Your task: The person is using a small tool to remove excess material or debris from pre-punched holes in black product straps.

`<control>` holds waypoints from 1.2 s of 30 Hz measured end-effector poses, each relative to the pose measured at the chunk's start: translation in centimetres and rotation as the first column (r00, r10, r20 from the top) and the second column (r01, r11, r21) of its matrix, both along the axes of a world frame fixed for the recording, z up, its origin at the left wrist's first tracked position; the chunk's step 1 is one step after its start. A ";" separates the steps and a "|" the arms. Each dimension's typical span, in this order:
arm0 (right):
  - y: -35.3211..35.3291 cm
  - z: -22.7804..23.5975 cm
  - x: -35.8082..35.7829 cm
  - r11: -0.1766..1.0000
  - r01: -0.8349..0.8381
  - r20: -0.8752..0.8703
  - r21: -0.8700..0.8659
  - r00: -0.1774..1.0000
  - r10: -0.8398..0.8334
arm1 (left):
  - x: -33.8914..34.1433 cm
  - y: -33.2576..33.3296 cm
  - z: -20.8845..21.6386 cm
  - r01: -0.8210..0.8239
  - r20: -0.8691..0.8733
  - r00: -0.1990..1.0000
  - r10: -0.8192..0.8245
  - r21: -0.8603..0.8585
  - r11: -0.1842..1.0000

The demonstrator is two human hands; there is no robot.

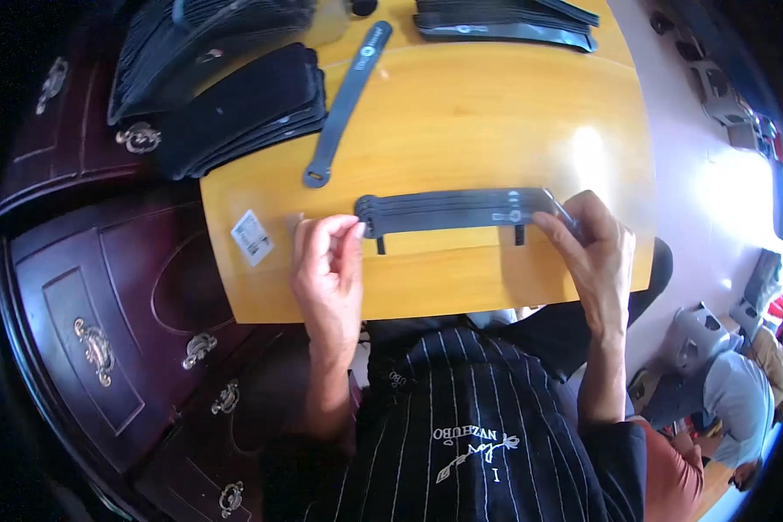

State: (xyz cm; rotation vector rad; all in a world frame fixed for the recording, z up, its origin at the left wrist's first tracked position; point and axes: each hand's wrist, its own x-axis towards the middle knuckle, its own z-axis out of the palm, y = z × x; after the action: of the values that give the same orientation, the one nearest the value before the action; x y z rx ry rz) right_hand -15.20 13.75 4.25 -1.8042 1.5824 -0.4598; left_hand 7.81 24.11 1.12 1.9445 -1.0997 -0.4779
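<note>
The left hand (329, 274) has its fingertips close together by the round ends of the dark straps (452, 211); I can't tell if they pinch. The right hand (605, 248) curls around a thin shiny thing (568, 216), thumb at the other end. The straps lie on the yellow table (496, 104), near one loose strap (350, 104).
</note>
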 end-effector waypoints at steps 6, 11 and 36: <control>-0.6 -1.7 1.2 0.996 -0.082 -0.018 0.031 0.996 0.082 | -0.3 -0.8 -1.4 0.145 0.034 0.989 -0.144 -0.023 0.989; -1.1 -1.4 2.2 0.987 -0.119 0.003 0.104 0.993 0.119 | 1.1 -0.6 -1.5 0.160 0.070 0.985 -0.158 -0.023 0.987; -2.2 -3.3 -0.1 0.920 -0.374 -0.210 -0.114 0.915 0.345 | -2.1 1.0 -0.1 0.082 0.299 0.947 -0.116 0.122 0.989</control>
State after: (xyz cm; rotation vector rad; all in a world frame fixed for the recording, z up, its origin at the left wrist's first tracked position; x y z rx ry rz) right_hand -15.28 11.52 0.94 -2.2563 1.3138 -0.2465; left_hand 5.73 25.08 1.02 2.1144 -1.3977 -0.3005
